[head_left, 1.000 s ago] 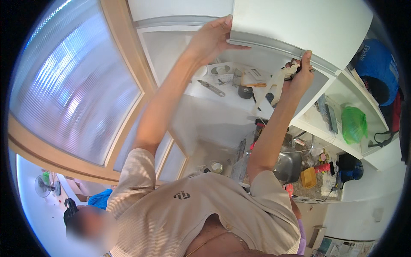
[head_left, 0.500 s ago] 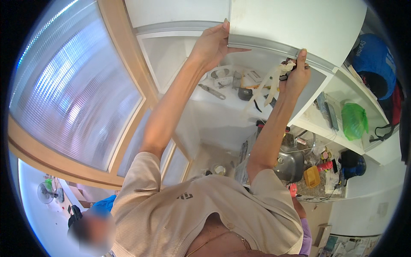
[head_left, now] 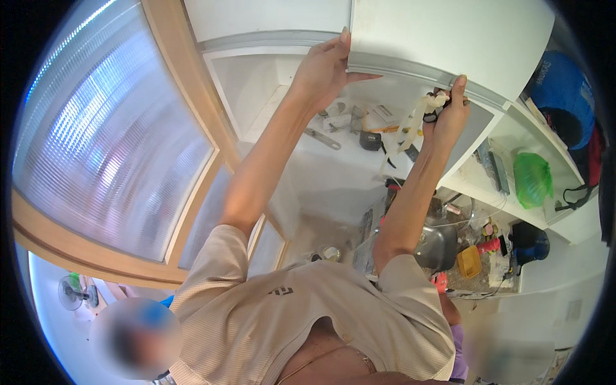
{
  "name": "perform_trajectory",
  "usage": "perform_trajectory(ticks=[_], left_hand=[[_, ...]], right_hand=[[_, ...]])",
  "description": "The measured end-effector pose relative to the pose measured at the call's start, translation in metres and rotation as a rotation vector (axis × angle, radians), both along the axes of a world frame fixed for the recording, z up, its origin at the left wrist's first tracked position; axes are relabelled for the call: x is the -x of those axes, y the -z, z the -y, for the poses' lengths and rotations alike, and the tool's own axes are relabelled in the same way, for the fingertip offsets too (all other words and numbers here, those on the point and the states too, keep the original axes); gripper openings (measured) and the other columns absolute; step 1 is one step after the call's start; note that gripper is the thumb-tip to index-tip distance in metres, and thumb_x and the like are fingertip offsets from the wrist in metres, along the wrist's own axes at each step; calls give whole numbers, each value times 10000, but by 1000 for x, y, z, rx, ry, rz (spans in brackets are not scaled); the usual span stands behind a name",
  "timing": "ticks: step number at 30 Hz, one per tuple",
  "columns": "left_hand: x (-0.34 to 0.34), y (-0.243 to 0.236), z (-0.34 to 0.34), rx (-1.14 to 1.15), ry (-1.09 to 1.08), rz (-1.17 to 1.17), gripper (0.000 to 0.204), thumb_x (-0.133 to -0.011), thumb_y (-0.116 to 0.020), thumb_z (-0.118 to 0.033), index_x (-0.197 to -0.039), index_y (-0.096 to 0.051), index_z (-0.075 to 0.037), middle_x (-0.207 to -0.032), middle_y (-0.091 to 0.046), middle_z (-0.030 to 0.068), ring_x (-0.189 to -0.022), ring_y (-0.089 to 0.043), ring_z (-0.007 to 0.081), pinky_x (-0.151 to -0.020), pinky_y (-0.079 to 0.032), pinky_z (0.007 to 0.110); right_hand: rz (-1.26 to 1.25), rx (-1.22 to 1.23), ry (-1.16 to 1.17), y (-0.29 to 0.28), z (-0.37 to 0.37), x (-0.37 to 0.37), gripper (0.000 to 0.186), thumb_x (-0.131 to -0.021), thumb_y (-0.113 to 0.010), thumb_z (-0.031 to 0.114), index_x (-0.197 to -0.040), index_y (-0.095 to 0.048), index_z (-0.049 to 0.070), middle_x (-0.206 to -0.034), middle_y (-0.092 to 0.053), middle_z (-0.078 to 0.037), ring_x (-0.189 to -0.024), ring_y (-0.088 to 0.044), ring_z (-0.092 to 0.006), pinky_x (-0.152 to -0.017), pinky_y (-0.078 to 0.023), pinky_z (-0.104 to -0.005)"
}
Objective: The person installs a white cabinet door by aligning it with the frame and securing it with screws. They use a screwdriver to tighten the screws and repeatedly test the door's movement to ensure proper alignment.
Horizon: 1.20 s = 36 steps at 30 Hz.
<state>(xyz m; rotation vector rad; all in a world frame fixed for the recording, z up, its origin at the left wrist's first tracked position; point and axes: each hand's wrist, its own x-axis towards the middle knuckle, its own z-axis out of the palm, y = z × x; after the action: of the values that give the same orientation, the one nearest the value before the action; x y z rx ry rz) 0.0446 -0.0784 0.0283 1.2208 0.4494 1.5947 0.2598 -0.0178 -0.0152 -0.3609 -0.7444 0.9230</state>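
My left hand [head_left: 323,74] is raised to the lower left corner of a white cabinet door [head_left: 449,32]. Its fingertips touch the seam beside the neighbouring door [head_left: 269,16], while one digit stretches out below the metal edge strip [head_left: 417,69]. Farther right, my right hand [head_left: 449,119] reaches the same strip with one finger up against it. The other fingers close round a pale, limp strip [head_left: 405,131], which dangles in loops together with something dark, partly hidden. Below the door, a white shelf holds a black tape measure [head_left: 370,140], a grey utility knife [head_left: 322,138] and small parts.
A tall wooden-framed ribbed-glass panel [head_left: 109,128] stands left. Open shelves at right hold a green plastic bag [head_left: 532,179] and a blue bag [head_left: 561,86]. Lower down are a steel sink [head_left: 436,247], a yellow tray [head_left: 470,262] and clutter. Another person [head_left: 138,337] is at lower left.
Both hands stay at the door edge and appear slightly farther right. The pale strip has swung a little. The person at lower left has shifted.
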Motion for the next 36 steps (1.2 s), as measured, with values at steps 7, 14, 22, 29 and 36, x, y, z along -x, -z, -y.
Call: perform_trajectory(ticks=[7, 14, 22, 29, 36], left_hand=[[-2, -7, 4, 62, -39, -42, 369, -1124, -360, -146, -1367, -492, 99, -1315, -609, 208, -1257, -606, 361, -1089, -531, 612], [-12, 7, -4, -125, -82, -104, 363, -1100, -489, -229, -1296, -522, 76, -1293, -620, 179, -1224, -630, 302, -1033, -569, 568], [-23, 2, -10, -138, -516, -303, 442, -987, -713, -381, -1022, -668, 58, -951, -674, 102, -801, -639, 151, -808, -623, 342], [-43, 1, 39, -175, -633, -365, 390, -965, -755, -329, -1128, -736, 25, -1015, -702, 35, -964, -568, 110, -953, -424, 266], [-44, 15, 76, -282, -388, -265, 260, -1046, -635, -242, -1077, -687, 11, -878, -574, -23, -802, -461, 60, -737, -378, 221]], right_hand=[[49, 55, -9, -2, 4, -6, 422, -986, -722, 406, -785, -538, 84, -644, -578, -37, -535, -582, -153, -485, -501, -318], [191, 128, 72, 9, -13, -15, 543, -913, -777, 523, -767, -573, 41, -657, -582, -40, -545, -528, -109, -496, -445, -259], [208, 174, -42, 0, 5, -27, 597, -882, -795, 556, -864, -630, -17, -691, -612, -56, -540, -535, -86, -493, -444, -229], [25, 37, -138, 6, 9, -33, 566, -878, -829, 477, -1051, -606, -13, -882, -611, -37, -661, -585, -109, -589, -515, -254], [-148, -68, -343, 9, 23, -44, 517, -943, -763, 442, -1140, -588, -4, -919, -637, -63, -744, -629, -148, -641, -550, -299]])
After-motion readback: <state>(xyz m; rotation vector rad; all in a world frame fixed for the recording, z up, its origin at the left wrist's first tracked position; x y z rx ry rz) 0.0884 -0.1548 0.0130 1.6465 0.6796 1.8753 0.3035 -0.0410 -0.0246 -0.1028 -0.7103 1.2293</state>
